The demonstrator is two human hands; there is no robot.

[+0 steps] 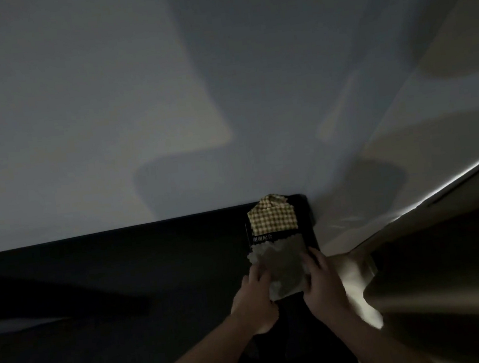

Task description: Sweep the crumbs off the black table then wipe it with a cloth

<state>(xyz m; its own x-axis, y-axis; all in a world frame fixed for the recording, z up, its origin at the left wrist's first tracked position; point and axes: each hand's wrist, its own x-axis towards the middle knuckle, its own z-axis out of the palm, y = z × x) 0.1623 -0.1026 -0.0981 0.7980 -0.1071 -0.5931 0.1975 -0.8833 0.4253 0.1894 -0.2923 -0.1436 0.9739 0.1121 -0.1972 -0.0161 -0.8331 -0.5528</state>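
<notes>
Both hands grip a pale sheet [284,268]: left hand [253,300] at 9 o'clock, right hand [323,286] at 3. Checked cloth [272,216] sits at 12 on the dim tabletop [108,271].

The black table [110,285] lies bare across the lower left of the frame, open to a hand as far as its back edge against the wall [132,89]. At centre right the way is crowded: a checked cloth [272,216] sits at the far corner, a pale sheet [284,268] just in front of it, with both hands on the sheet's sides. A pale curtain [360,281] closes the right side.
</notes>
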